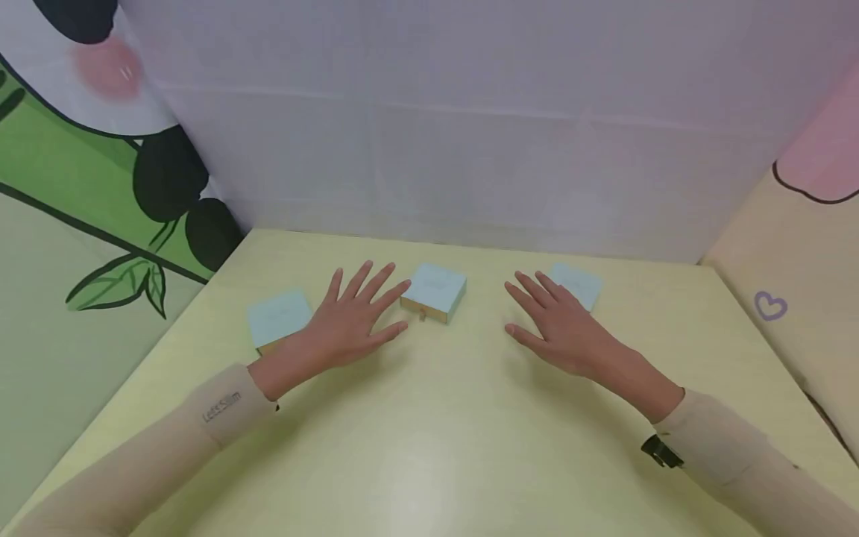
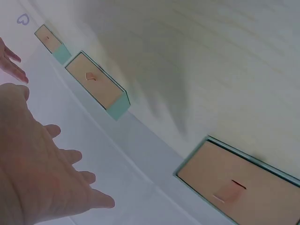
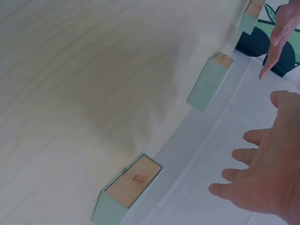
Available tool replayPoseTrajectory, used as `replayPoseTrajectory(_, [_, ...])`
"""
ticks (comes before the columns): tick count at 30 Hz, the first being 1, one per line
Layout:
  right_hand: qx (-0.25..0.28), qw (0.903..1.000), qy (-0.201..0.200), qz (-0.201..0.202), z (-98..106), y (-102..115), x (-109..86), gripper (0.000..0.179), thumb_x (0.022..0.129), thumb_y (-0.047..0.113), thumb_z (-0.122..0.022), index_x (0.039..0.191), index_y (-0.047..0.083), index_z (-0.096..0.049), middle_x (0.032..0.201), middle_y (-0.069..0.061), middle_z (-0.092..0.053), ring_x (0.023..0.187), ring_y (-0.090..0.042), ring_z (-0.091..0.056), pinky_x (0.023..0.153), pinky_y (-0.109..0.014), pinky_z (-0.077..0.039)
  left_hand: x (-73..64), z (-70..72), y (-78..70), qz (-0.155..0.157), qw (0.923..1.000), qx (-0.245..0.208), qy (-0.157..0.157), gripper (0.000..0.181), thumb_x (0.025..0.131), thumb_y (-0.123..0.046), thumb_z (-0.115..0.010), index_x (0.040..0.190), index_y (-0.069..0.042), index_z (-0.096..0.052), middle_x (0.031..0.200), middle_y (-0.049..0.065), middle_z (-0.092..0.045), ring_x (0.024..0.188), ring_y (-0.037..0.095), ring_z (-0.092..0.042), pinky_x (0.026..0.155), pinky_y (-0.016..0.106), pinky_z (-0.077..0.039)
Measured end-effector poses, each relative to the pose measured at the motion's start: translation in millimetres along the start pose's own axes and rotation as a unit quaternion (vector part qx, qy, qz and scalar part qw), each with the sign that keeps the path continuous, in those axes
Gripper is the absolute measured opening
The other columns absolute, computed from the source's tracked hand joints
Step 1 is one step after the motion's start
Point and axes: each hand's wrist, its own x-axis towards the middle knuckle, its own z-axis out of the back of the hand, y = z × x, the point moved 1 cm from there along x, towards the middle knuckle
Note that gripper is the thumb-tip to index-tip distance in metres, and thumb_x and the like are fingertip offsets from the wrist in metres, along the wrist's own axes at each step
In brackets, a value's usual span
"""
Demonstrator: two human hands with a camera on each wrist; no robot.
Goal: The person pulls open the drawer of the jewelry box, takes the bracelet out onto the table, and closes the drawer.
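Over the middle of the pale yellow table we've got the bare left hand and bare right hand raised, backs up, fingers straight and spread, nothing gripped in either. Next out, toward the left edge: a flat light-blue left box, partly behind the left hand and wrist, with a tan drawer-like front and small pull tab. Then a matching middle box, near the far edge, front toward us. Matching right box near the far edge too, toward the far right corner, partly behind the right hand. Pale lilac cloth behind the far edge.

Progress: boxes sit well apart, fronts look flush, so we'd call them closed. No handling underway; start or finish, we can't tell.
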Motion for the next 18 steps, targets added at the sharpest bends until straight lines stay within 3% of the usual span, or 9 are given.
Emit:
replayPoseTrajectory(6, [0.007,0.9997,0.002,0.022,-6.0,6.8,11.0,0.071,0.106,0.053,-0.043,0.163,0.015,-0.024,0.170,-0.010,-0.015,0.156,-0.038,-0.007,0.124,-0.055,-0.012,-15.3,0.7,15.5,0.034,0.9994,0.001,0.005,0.072,0.102,-0.068,-0.034,0.164,-0.033,-0.021,0.172,0.003,-0.006,0.157,0.036,0.001,0.118,0.069,0.002])
replayPoseTrajectory(18, [0.012,0.9975,0.005,0.070,-18.7,26.6,33.7,0.070,0.106,0.051,-0.044,0.163,0.014,-0.026,0.170,-0.010,-0.017,0.156,-0.038,-0.011,0.123,-0.056,-0.015,-28.7,-3.9,39.2,0.056,0.9984,0.005,0.002,0.070,0.103,-0.064,-0.038,0.163,-0.029,-0.026,0.171,0.006,-0.012,0.156,0.039,-0.005,0.116,0.072,0.000])
